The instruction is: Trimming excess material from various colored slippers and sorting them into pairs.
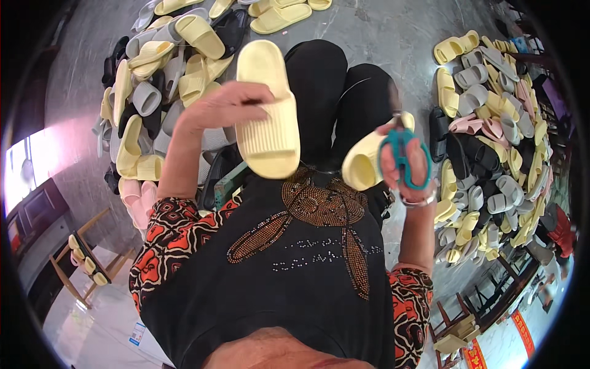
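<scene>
My left hand (pixel 227 107) grips a pale yellow slide slipper (pixel 270 138) by its side, thumb and fingers at the opening of its ribbed strap. The slipper hangs upright over my lap, toe end low. My right hand (pixel 409 166) is closed round scissors (pixel 399 147) with teal handles, whose blades point away from me and are smeared by motion. A second yellow slipper (pixel 364 165) lies against the fingers of that hand, partly covered by them. How firmly it is held there cannot be made out.
A large heap of yellow, grey, black and pink slippers (pixel 147 98) covers the floor on the left. Another big heap (pixel 485 147) spreads along the right. My knees (pixel 316 80) in black trousers lie between them. A wooden rack (pixel 92 264) stands at the lower left.
</scene>
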### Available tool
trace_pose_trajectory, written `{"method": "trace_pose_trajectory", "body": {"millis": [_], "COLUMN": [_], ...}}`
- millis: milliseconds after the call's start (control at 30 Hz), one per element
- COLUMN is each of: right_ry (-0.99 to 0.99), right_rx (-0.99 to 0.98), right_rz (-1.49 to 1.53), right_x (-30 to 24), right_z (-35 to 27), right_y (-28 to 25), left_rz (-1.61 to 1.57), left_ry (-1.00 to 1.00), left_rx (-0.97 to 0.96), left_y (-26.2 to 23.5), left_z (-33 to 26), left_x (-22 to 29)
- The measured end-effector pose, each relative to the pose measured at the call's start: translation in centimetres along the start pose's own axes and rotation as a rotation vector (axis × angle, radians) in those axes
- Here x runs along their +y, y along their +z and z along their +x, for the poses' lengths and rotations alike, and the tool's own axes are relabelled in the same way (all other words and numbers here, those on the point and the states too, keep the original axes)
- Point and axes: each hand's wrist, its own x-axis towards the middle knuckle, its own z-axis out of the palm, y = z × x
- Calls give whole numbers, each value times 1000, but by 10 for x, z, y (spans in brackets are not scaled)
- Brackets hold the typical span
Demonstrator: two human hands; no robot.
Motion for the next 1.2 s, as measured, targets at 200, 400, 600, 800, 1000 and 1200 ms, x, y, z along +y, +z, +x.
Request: {"method": "trace_pose_trajectory", "body": {"millis": [200, 400, 600, 800, 1000, 1200], "right_ry": [-481, -278, -424, -647, -838, -1008], "right_rx": [1021, 798, 837, 1036, 1299, 1303], "right_rz": [-1331, -995, -1149, -1948, -1901, -1495], "right_x": [21, 51, 25, -34, -47, -56], "right_z": [-10, -7, -21, -38, -41, -38], "right_y": [-40, -65, -70, -50, -56, -65], "left_rz": [-310, -259, 893, 897, 740, 786], "left_ry": [62, 361, 444, 330, 427, 311], "left_rx": [1257, 1134, 191, -179, 132, 225], "left_y": [-52, -77, -18, 42, 55, 61], "left_z": [-17, -24, 37, 76, 67, 65], "left_x": [-9, -12, 33, 8, -6, -6]}}
